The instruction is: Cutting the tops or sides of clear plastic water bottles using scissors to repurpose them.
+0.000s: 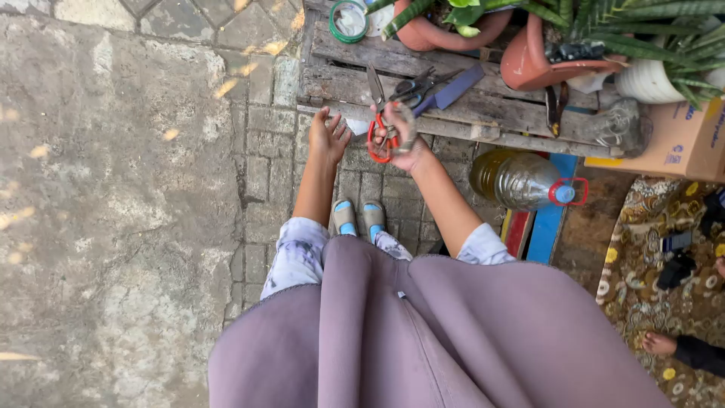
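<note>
Scissors [380, 125] with red handles sit in our right hand [399, 136], fingers curled through the loops, blades pointing up over the edge of the wooden pallet [483, 113]. Our left hand [328, 136] is empty, fingers loosely spread, hovering just beside the right one at the pallet edge. We read the step as picking the scissors up and settling the grip. Next move likely calls for a firmer hold and the left hand steadying whatever gets cut. On the pallet near the blades: dark pliers [411, 89] and a blue-handled tool [458, 87]. Further back are terracotta pots [529, 64] with green plants and a roll of green tape [349, 21]. Plastic bottle [521, 180] of yellowish liquid lies below the pallet, cardboard box [680, 143] to its right. Our feet in blue sandals [359, 217] stand on paving.
</note>
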